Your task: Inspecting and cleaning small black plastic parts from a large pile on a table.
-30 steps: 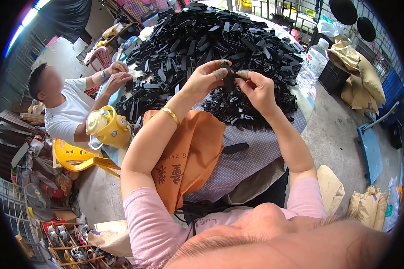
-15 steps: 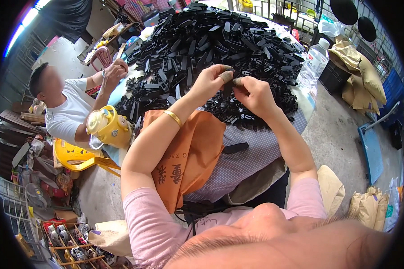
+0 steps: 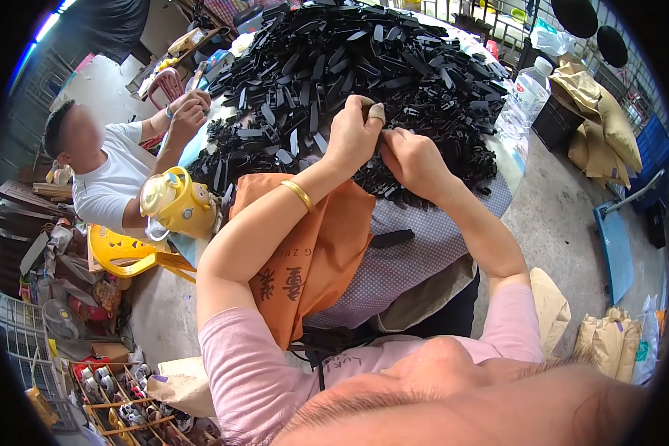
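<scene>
A big heap of black plastic parts [image 3: 364, 82] covers the table's far side. My left hand [image 3: 353, 134] and my right hand [image 3: 412, 162] meet at the heap's near edge, both closed on a small black plastic part [image 3: 381, 134] held between them. A finger of my left hand wears a pale fingertip cover. A gold bangle [image 3: 299, 195] circles my left wrist. An orange cloth bag [image 3: 316, 249] lies under my left forearm. One loose black part [image 3: 392, 238] rests on the dotted tablecloth [image 3: 416, 260] near me.
Another person in a white shirt [image 3: 108, 182] sits at the left, hands at the heap's edge. A yellow jug [image 3: 177, 202] stands by them and a yellow plastic chair [image 3: 126, 253] below. A water bottle [image 3: 519, 104] stands right of the heap. Sacks [image 3: 606, 119] and crates lie around the floor.
My two hands have drawn closer together on the small black part and shifted slightly toward me. The other person's hands have moved a little at the heap's edge.
</scene>
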`<control>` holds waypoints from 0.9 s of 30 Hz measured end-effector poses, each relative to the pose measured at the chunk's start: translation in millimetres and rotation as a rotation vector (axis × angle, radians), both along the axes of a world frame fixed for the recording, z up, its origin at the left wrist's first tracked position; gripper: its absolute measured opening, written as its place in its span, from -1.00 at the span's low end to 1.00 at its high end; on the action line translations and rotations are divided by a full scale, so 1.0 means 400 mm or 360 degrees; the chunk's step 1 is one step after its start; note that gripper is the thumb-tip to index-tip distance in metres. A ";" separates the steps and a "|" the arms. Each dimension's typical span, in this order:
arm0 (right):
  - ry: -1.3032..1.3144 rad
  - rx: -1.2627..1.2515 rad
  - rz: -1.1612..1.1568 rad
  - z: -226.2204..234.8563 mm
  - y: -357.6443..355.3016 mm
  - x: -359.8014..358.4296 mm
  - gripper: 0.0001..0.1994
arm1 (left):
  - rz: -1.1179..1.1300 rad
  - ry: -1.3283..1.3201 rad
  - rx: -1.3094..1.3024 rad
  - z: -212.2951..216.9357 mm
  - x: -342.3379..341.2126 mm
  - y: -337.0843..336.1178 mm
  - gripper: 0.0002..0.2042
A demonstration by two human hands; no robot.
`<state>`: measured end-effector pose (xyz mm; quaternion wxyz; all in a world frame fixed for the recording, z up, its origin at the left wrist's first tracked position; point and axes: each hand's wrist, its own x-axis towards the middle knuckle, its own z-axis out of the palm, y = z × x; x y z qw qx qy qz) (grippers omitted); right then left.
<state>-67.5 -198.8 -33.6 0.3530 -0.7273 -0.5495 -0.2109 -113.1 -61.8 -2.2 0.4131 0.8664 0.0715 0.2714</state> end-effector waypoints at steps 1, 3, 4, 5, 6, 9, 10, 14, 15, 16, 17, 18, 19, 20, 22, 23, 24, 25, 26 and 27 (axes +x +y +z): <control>0.0049 -0.0012 0.0006 0.001 -0.002 0.001 -0.83 | 0.0064 -0.0019 0.0054 -0.010 0.001 -0.002 -0.72; 0.0131 -0.0115 0.0076 0.025 -0.015 -0.010 -0.77 | 0.0132 -0.0043 0.0112 -0.026 0.005 0.011 -0.70; 0.0215 -0.0218 0.0145 0.032 -0.024 -0.018 -0.71 | 0.0196 0.0042 -0.0009 -0.032 0.009 0.026 -0.68; 0.0162 -0.0345 0.0125 0.028 -0.032 -0.027 -0.57 | 0.0255 0.0129 -0.0130 -0.026 0.011 0.036 -0.66; -0.0109 -0.0389 0.0001 0.010 -0.040 -0.040 -0.55 | 0.0238 0.0186 -0.0207 -0.020 0.011 0.046 -0.66; -0.0426 -0.0498 -0.0069 -0.045 -0.059 -0.045 -0.54 | -0.0238 0.0599 -0.0552 0.024 -0.019 0.042 -0.66; -0.0473 -0.0562 -0.0011 -0.056 -0.064 -0.042 -0.55 | -0.0387 0.0722 -0.0827 0.016 -0.018 0.050 -0.67; -0.0571 -0.0685 -0.0004 -0.054 -0.050 0.021 -0.62 | -0.0641 0.0785 -0.1506 0.038 -0.055 0.045 -0.67; -0.0574 -0.0682 -0.0002 -0.052 -0.041 0.034 -0.62 | -0.0639 0.0781 -0.1504 0.041 -0.057 0.044 -0.67; -0.0642 -0.0731 -0.0058 -0.054 -0.030 0.048 -0.59 | -0.0603 0.0886 -0.1501 0.046 -0.061 0.040 -0.65; -0.0709 -0.0779 -0.0114 -0.057 -0.018 0.059 -0.56 | -0.0566 0.0991 -0.1497 0.051 -0.063 0.038 -0.64; -0.0702 -0.0637 -0.0093 -0.060 -0.007 0.067 -0.62 | -0.0592 0.1075 -0.1539 0.043 -0.059 0.043 -0.67; -0.0706 -0.0629 -0.0090 -0.058 0.002 0.075 -0.62 | -0.0586 0.1071 -0.1533 0.031 -0.062 0.044 -0.67; -0.0627 -0.0613 -0.0138 -0.055 0.010 0.083 -0.65 | -0.0750 0.1002 -0.1367 0.023 -0.070 0.040 -0.67; -0.0514 -0.0510 -0.0215 -0.046 0.024 0.090 -0.71 | -0.0965 0.0878 -0.1048 0.013 -0.083 0.024 -0.56; -0.0516 -0.0506 -0.0214 -0.046 0.028 0.097 -0.71 | -0.0986 0.0851 -0.0883 0.008 -0.086 0.014 -0.60; -0.0463 -0.0406 -0.0196 -0.049 0.032 0.105 -0.69 | -0.0990 0.0887 -0.0620 0.005 -0.093 0.005 -0.60; -0.0409 -0.0308 -0.0177 -0.050 0.036 0.112 -0.68 | -0.0988 0.0919 -0.0358 0.003 -0.105 -0.004 -0.61; -0.0336 -0.0238 -0.0168 -0.039 0.043 0.111 -0.69 | -0.0970 0.0979 -0.0098 0.009 -0.124 -0.014 -0.66; -0.0292 -0.0230 -0.0189 -0.025 0.049 0.111 -0.72 | -0.1020 0.0521 0.0464 -0.017 -0.133 -0.023 -0.71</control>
